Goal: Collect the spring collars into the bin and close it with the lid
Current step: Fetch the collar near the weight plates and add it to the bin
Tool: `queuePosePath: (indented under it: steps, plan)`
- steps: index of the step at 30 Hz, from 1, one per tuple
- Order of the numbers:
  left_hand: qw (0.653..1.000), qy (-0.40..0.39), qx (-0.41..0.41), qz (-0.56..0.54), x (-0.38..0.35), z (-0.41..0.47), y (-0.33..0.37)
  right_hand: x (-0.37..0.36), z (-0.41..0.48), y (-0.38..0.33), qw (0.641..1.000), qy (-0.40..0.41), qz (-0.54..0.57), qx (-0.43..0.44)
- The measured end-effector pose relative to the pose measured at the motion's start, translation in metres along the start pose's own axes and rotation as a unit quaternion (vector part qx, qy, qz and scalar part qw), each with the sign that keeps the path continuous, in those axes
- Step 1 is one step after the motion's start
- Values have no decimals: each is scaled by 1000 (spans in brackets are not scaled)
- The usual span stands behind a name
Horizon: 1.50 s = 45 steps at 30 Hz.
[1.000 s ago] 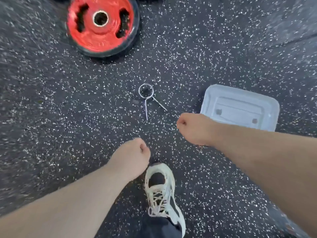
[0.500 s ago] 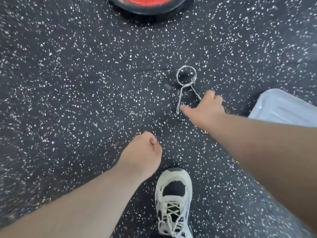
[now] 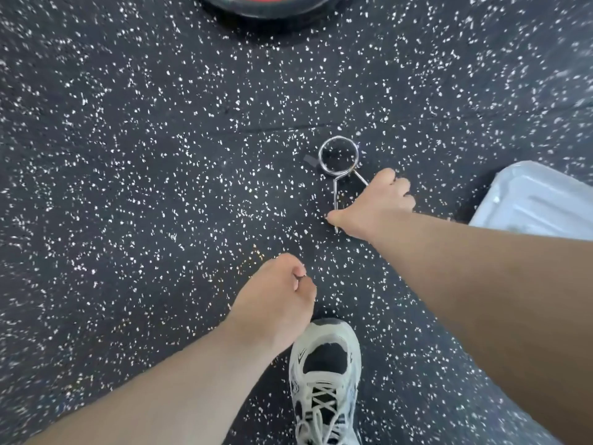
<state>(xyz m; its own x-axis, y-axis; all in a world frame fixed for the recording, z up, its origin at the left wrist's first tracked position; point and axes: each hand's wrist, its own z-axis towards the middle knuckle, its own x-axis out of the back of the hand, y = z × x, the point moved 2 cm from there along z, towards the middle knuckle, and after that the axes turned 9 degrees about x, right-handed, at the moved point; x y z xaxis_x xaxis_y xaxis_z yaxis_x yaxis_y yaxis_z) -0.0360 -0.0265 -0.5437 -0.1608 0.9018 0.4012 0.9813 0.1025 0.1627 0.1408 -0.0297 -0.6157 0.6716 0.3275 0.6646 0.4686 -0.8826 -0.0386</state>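
Head view: collar [image 3: 338, 155] flat on speckled floor [image 3: 144, 187], ring away from the person, handles toward them. Right hand [image 3: 373, 203] covers the handle ends, grip closing around them; firm hold cannot be told. Left hand [image 3: 272, 297] a loose empty fist above shoe [image 3: 324, 377]. Lid [image 3: 539, 200] at right edge, plate [image 3: 269, 4] at top.

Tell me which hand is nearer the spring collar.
Right. The right hand is down at the spring collar, its fingers over the two handle wires just below the ring. The left hand is a loose fist well below it, nearer the shoe.
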Motion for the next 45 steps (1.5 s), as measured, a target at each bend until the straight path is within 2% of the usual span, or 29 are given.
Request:
queuePosePath:
  steps: [3, 7, 10, 13, 15, 17, 19, 23, 27, 32, 39, 45]
  plan:
    - [1000, 7, -6, 10, -8, -5, 12, 8, -7, 19, 994, -36, 69, 70]
    - [997, 29, -42, 51, -23, -20, 38, 25, -29, 47, 973, -46, 157, 163]
    - [996, 46, -56, 44, -37, -36, 62, 37, -46, 78, 965, -6, 119, 234]
    - [997, 47, -56, 9, -55, -57, 88, 46, -64, 121, 963, 52, 97, 246]
    - [997, 39, -70, 14, -70, -72, 106, 55, -80, 153, 959, 26, 121, 254]
    - [993, 31, -99, 52, -90, -91, 124, 63, -93, 190, 954, -28, 172, 245]
    - [988, 24, -131, 83, -112, -109, 140, 70, -107, 228, 952, -49, 211, 216]
    - [977, 5, -170, 128, -166, -145, 165, 79, -134, 298, 948, -28, 254, 190]
    - [965, -15, -188, 180, -226, -183, 184, 84, -160, 376, 954, 3, 247, 172]
    - [951, -37, -203, 232, -299, -225, 214, 94, -196, 487, 941, 33, 313, 124]
    - [930, -68, -236, 275, -398, -279, 271, 100, -243, 648, 934, 129, 329, 56]
    - [912, -79, -245, 319, -462, -307, 293, 82, -264, 727, 911, 174, 375, 10]
